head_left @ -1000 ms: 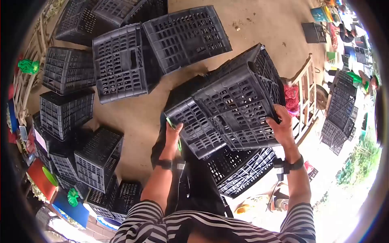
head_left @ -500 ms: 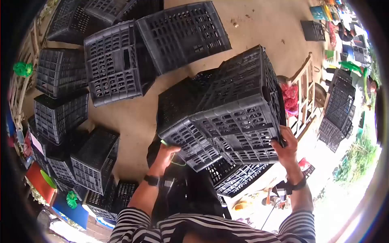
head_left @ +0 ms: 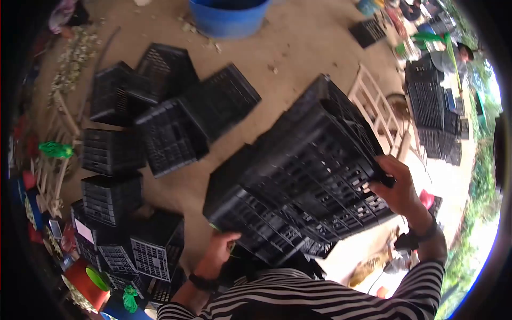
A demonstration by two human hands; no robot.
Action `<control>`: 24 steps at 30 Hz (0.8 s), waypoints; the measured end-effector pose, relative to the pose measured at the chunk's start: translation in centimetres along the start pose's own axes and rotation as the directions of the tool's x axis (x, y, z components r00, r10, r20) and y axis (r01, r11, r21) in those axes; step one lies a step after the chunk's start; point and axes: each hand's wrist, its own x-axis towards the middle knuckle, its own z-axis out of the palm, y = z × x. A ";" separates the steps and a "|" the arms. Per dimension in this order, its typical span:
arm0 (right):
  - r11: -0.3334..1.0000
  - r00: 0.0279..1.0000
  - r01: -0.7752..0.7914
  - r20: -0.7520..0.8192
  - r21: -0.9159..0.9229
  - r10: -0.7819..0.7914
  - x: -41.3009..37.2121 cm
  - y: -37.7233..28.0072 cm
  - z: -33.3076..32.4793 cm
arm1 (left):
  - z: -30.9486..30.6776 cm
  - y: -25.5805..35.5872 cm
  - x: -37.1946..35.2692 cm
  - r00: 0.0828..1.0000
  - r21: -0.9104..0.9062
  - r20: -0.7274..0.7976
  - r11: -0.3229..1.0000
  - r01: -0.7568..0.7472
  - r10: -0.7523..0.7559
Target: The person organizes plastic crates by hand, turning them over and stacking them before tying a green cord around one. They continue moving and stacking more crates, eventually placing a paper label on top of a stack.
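Note:
Two black slatted plastic crates are tilted together in front of my body, pressed side by side. My left hand (head_left: pixel 223 246) is closed on the lower left corner of the left crate (head_left: pixel 258 216). On the other side, my right hand (head_left: pixel 396 185) grips the right edge of the larger-looking right crate (head_left: pixel 320 152), its thumb on the slatted face. Part of the left crate is hidden behind the right one. The view is somewhat blurred.
Several black crates (head_left: pixel 170 136) lie scattered on the dirt floor at left, with a stack (head_left: pixel 154 250) nearer me. A blue tub (head_left: pixel 229 18) stands far ahead. A wooden rack (head_left: pixel 376 106) and more crates (head_left: pixel 426 101) are at right, with a person (head_left: pixel 450 60) beside them.
The held crates have tipped, with the right crate's outer end turned further up and right. My right hand has moved right. The view has shifted, bringing the blue tub into sight.

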 end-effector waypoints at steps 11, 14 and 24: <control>0.999 0.987 -0.013 -0.160 0.052 0.021 -0.8 -7.4 -13.1 | 9.9 3.7 -3.6 0.975 0.076 0.209 0.993 -0.091 0.073; 0.997 0.980 0.053 -0.196 0.056 -0.041 1.4 -9.1 -15.4 | 12.9 5.7 -1.7 0.932 -0.034 0.347 0.995 -0.095 0.101; 0.993 0.983 0.116 -0.140 0.001 -0.115 14.5 -11.2 -20.8 | 22.7 14.0 7.2 0.895 0.051 0.436 0.991 -0.127 0.092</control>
